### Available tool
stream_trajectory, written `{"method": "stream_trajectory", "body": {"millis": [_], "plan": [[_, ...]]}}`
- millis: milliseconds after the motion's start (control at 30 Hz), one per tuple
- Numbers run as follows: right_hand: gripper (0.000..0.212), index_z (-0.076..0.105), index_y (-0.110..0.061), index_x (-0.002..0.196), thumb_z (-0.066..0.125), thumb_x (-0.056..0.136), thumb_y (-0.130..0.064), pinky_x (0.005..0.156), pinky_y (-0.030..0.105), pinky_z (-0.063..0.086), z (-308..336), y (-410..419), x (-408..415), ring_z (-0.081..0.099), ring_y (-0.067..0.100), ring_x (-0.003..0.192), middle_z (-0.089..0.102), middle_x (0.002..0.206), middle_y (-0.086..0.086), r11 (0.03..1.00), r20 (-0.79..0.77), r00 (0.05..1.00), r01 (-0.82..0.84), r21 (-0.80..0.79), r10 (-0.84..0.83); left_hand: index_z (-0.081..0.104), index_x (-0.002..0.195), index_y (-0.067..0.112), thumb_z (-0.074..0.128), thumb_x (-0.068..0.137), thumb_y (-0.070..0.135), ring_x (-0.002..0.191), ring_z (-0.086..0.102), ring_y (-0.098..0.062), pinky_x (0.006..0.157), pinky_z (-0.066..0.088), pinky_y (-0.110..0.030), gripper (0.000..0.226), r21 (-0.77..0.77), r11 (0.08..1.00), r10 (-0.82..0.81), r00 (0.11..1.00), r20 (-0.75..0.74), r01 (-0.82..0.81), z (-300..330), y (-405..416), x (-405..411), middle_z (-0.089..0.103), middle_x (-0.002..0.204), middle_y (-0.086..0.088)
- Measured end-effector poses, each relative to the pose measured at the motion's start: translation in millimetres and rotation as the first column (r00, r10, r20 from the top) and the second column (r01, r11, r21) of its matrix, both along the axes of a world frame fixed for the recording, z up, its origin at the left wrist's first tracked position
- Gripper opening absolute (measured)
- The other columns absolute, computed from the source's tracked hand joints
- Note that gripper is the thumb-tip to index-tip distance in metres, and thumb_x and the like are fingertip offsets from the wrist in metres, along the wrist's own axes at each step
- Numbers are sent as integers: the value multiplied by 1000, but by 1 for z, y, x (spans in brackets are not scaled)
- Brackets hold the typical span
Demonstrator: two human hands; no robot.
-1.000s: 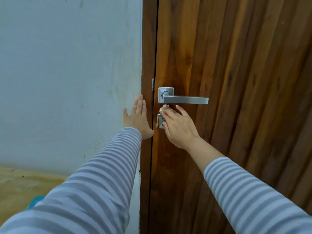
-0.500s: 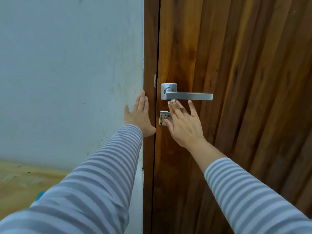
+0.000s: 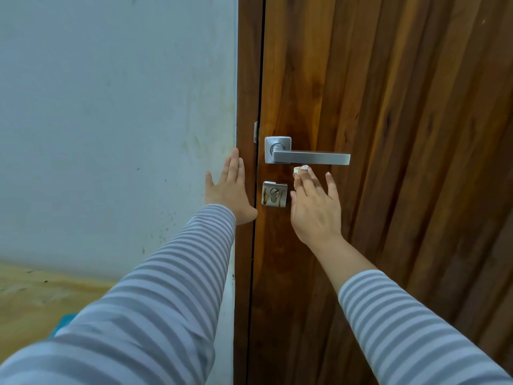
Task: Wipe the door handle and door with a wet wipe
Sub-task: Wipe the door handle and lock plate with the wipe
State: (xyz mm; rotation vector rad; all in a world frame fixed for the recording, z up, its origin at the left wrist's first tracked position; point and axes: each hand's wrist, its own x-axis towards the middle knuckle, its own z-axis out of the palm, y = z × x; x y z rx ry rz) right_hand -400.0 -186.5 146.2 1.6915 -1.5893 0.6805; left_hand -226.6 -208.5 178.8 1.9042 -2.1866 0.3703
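A dark brown wooden door (image 3: 388,107) fills the right half of the view. Its silver lever handle (image 3: 309,157) points right from a square rose. Below it sits a stained square lock plate (image 3: 274,193) with a keyhole. My right hand (image 3: 315,207) is flat against the door just right of the lock plate and under the lever, pressing a small folded white wet wipe (image 3: 301,169) under its fingertips; most of the wipe is hidden. My left hand (image 3: 229,190) rests flat, fingers spread, on the wall at the edge of the door frame.
A pale blue-white wall (image 3: 111,120) with small smudges takes up the left half. The brown door frame (image 3: 247,79) runs between wall and door. Yellowish floor (image 3: 33,295) shows at the lower left, with a bit of something teal (image 3: 65,322) beside my sleeve.
My right hand with the wipe has slid right and up from over the lock plate to the wood beside it, uncovering the plate. My left hand has stayed on the wall.
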Motion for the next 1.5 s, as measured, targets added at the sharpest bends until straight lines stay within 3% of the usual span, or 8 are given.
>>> {"method": "stream_trajectory", "body": {"millis": [300, 467, 633, 800, 933, 1267, 1400, 1500], "plan": [[40, 52, -2, 130, 52, 93, -16, 114, 40, 20, -34, 1, -10, 45, 26, 132, 52, 138, 14, 1000, 8, 1000, -20, 3, 20, -23, 151, 11, 58, 84, 41, 147, -22, -20, 119, 4, -55, 109, -2, 1000, 5, 1000, 7, -5, 0, -1, -1, -39, 154, -5], [44, 46, 0, 134, 47, 91, -10, 116, 42, 19, -62, 11, -9, 41, 28, 135, 48, 141, 16, 995, -43, 999, 10, 100, -6, -22, 151, 11, 58, 84, 41, 147, -23, -21, 119, 5, -55, 109, -6, 1000, 19, 1000, 5, -19, -1, -1, -4, -39, 154, -6], [41, 61, -4, 122, 67, 82, -9, 107, 41, 38, -88, 19, -14, 55, 27, 122, 62, 126, 13, 980, -31, 999, -29, 196, 36, -23, 151, 11, 58, 84, 41, 147, -23, -21, 119, 4, -56, 109, 13, 1000, 26, 1000, 5, -26, 0, 0, -5, -40, 153, -6], [28, 71, -5, 106, 72, 78, -3, 88, 36, 52, -55, 15, -13, 68, 23, 98, 72, 104, 10, 968, 211, 945, -245, -57, 251, -23, 151, 10, 57, 84, 43, 147, -24, -21, 119, 4, -56, 110, 11, 1000, 24, 1000, -4, -24, -1, -2, -5, -41, 153, -5], [22, 70, -5, 107, 63, 86, -5, 86, 33, 52, -11, 10, -2, 65, 23, 98, 70, 105, 10, 924, 363, 852, -321, -209, 378, -23, 151, 10, 58, 84, 43, 147, -25, -20, 119, 4, -55, 110, 13, 1000, 21, 1000, -21, -20, -2, -2, -6, -41, 153, -5], [34, 63, -6, 118, 61, 85, 1, 94, 36, 50, 2, -9, 13, 60, 23, 106, 66, 109, 11, 871, 439, 752, -427, -244, 491, -24, 150, 8, 63, 85, 52, 146, -25, -22, 116, 1, -61, 117, -116, 990, 82, 995, 56, -75, -18, -13, -5, -39, 153, -9], [16, 71, -5, 100, 66, 84, -5, 83, 34, 55, -2, -19, 13, 58, 22, 96, 64, 98, 8, 873, 414, 769, -404, -273, 486, -28, 147, 4, 70, 84, 47, 145, -28, -27, 115, 1, -62, 124, -179, 977, 127, 991, 46, -117, -29, -20, -11, -39, 153, -12], [10, 74, -10, 92, 69, 83, -13, 75, 35, 50, -9, -25, 11, 55, 24, 90, 64, 92, 6, 897, 344, 843, -314, -310, 414, -34, 143, 3, 70, 87, 33, 143, -31, -28, 116, 1, -62, 122, -223, 964, 151, 988, 22, -142, -36, -26, -13, -43, 150, -13]]}}
